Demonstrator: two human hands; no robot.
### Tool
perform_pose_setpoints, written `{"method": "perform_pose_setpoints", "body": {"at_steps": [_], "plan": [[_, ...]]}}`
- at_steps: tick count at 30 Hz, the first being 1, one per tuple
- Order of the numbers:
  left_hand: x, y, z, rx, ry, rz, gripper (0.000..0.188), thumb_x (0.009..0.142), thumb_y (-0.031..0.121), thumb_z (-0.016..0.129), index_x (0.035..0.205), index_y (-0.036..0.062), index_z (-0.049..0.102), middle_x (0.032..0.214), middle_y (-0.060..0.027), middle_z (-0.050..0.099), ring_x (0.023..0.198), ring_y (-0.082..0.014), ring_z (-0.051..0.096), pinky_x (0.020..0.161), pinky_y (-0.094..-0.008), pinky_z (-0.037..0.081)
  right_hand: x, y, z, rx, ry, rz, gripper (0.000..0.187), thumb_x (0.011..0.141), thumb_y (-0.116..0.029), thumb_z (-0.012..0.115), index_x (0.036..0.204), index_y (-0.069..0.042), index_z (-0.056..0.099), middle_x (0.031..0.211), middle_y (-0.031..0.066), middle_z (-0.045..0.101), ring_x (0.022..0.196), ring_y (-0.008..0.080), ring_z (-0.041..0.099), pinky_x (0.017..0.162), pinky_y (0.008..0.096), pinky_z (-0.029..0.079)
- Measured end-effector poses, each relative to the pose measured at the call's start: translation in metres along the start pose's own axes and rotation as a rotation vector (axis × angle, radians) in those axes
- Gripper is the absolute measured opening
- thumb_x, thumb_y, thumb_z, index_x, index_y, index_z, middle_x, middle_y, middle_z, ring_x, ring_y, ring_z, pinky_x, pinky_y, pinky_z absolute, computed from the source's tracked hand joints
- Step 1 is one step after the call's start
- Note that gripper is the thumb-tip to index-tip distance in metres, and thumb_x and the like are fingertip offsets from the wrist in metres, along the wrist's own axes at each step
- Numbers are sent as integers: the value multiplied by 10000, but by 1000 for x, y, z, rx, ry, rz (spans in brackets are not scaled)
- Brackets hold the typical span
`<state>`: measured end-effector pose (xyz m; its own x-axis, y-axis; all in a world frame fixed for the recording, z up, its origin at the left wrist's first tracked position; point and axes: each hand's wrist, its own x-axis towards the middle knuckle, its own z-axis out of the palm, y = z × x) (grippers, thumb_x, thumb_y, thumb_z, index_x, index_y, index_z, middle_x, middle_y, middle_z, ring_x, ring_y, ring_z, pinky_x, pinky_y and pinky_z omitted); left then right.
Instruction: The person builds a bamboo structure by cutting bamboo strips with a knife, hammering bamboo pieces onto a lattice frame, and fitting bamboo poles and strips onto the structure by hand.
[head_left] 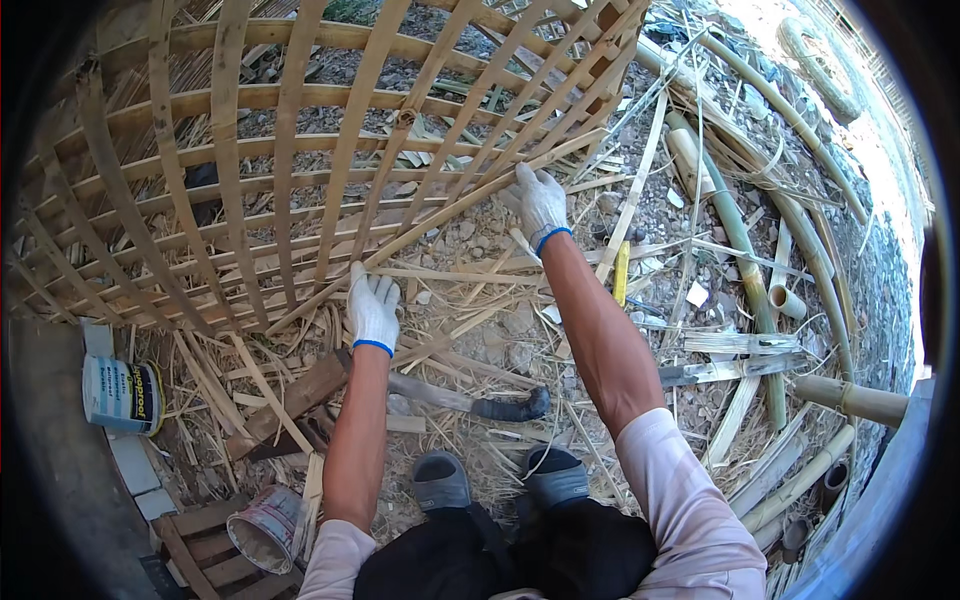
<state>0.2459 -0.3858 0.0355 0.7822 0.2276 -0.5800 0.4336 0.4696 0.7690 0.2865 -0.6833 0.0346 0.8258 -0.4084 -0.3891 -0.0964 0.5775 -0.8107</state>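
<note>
A large lattice panel of woven bamboo strips [285, 180] stands slanted across the far left. Along its near lower edge runs a bamboo strip [440, 217]. My left hand [374, 312], in a white knit glove with a blue cuff, is closed at the lower part of this edge. Farther right and higher, my right hand [541, 207], gloved the same way, grips the edge near the panel's right corner. The fingers of both hands are partly hidden against the strips.
Bamboo shavings and stones cover the ground. A tool with a dark wrapped handle [510, 403] lies before my sandals [442, 482]. A yellow tool [621, 273] is right of my right forearm. Green bamboo poles [745, 255] lie at right, buckets [122, 396] at left.
</note>
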Motion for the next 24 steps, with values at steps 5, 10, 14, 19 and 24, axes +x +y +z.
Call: {"method": "perform_pose_setpoints", "body": {"at_steps": [5,10,14,19,24], "plan": [[-6,9,13,190,95,-60,913,1003,592,625,1620,17,274,1632,-204,327,1490,-351,370,1183,-451,366,7,5,-4,-31,18,8,498,1047,-258,637,1399,78,527,1313,198,619,1135,318,667,927,416,614],[4,5,-3,81,124,-43,762,1024,544,623,1590,99,374,1519,-190,438,1306,-305,516,1096,-414,474,5,7,-1,2,14,-6,488,1050,-256,632,1392,77,533,1287,183,639,1125,298,678,926,399,607],[-2,-4,3,-201,15,4,645,1064,454,600,1577,122,393,1478,-194,474,1291,-311,574,1112,-402,510,6,7,-4,0,46,-58,419,1046,-266,620,1271,87,602,1174,179,667,1040,266,693,831,389,624],[-7,-10,19,-280,-116,-86,640,1089,393,560,1574,35,344,1551,-230,436,1432,-356,483,1174,-446,468,6,7,1,40,51,-47,422,1045,-261,623,1291,80,582,1153,182,662,988,277,700,819,388,624],[2,-16,15,-307,-169,-100,627,1105,398,512,1534,-35,368,1593,-246,409,1466,-351,448,1208,-447,427,-2,9,8,39,66,-20,444,1049,-257,618,1325,84,551,1193,208,644,1014,304,707,835,402,634]]}}
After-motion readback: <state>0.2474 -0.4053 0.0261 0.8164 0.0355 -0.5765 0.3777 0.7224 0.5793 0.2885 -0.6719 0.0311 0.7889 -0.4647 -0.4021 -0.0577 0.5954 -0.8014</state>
